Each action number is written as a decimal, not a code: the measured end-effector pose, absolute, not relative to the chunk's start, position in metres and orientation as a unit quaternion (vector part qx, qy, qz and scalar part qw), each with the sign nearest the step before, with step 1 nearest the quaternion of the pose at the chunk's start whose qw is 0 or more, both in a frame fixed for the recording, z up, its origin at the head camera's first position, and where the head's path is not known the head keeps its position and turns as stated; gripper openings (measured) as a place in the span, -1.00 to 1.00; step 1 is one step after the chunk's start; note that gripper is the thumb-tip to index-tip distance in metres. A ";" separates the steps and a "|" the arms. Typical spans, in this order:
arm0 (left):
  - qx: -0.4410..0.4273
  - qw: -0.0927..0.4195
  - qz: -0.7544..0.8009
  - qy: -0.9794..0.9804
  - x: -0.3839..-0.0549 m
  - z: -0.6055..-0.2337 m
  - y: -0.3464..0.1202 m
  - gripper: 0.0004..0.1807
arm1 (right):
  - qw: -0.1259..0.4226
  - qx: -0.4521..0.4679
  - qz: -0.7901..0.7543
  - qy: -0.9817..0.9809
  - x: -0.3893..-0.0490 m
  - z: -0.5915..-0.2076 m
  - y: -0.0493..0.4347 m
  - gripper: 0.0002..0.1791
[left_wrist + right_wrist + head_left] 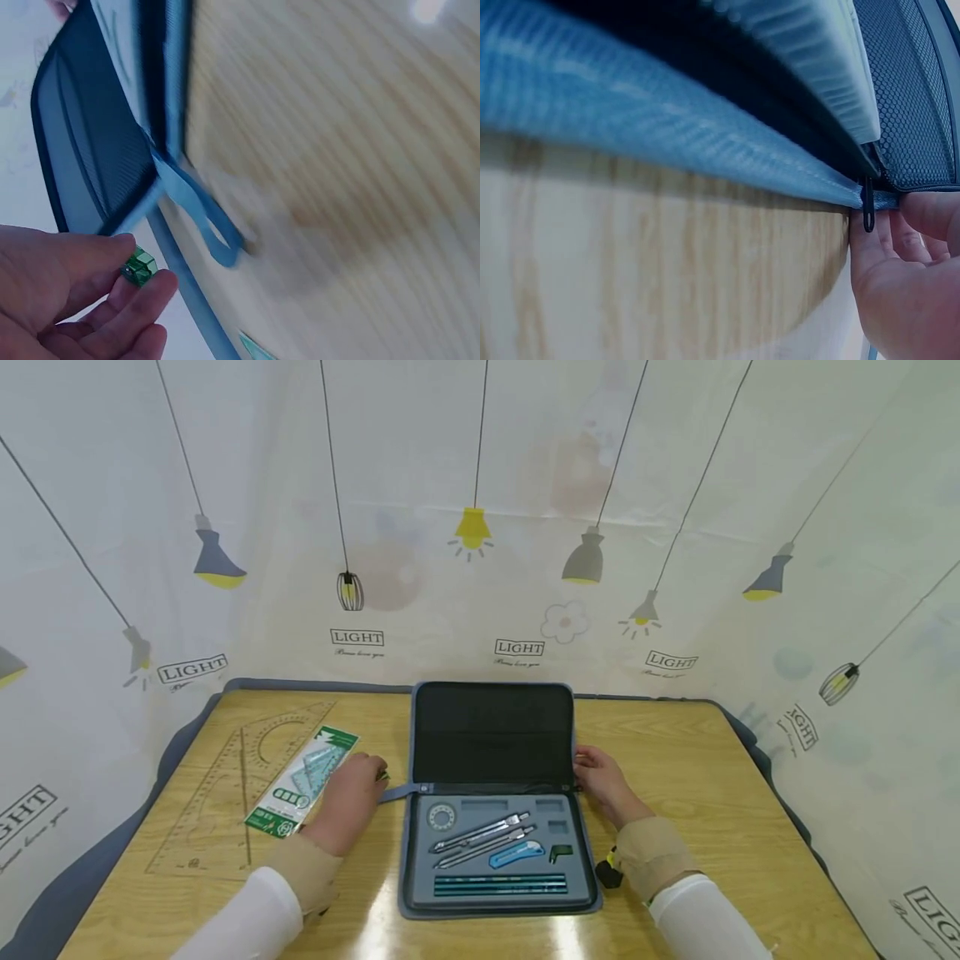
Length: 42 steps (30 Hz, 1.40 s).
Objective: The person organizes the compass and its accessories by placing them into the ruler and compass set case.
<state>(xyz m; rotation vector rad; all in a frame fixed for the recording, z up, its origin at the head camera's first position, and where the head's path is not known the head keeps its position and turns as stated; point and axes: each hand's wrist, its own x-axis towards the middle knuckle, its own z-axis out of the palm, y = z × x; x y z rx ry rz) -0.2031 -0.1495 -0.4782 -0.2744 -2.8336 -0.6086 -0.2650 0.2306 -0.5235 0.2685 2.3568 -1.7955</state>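
Observation:
In the head view, an open zip case lies at the middle of the table, its dark lid raised at the back. Its grey tray holds two silver compasses, a blue utility knife, dark green pencils, a small green piece and a round white ring. My left hand is left of the case and pinches a small clear-green block between thumb and fingers. At the right, my right hand holds the lid's edge near the hinge, beside the zip pull.
A green-and-white packet of set squares lies under my left forearm. Left of it is a large clear triangle ruler. A blue strap loop sticks out from the case's left side. Behind the table hangs a lamp-printed cloth.

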 end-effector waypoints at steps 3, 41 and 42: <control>-0.088 0.086 -0.233 -0.965 -0.205 -0.473 -0.136 -0.88 | 0.080 0.086 -0.602 0.790 -0.265 -0.523 0.230 -0.60; -0.254 -0.010 -0.256 -0.933 -0.183 -0.485 0.042 -0.79 | 0.083 0.097 -0.590 0.798 -0.266 -0.525 0.230 -0.59; -0.255 -0.009 -0.257 -0.932 -0.183 -0.487 0.044 -0.79 | 0.084 0.097 -0.589 0.798 -0.267 -0.525 0.230 -0.59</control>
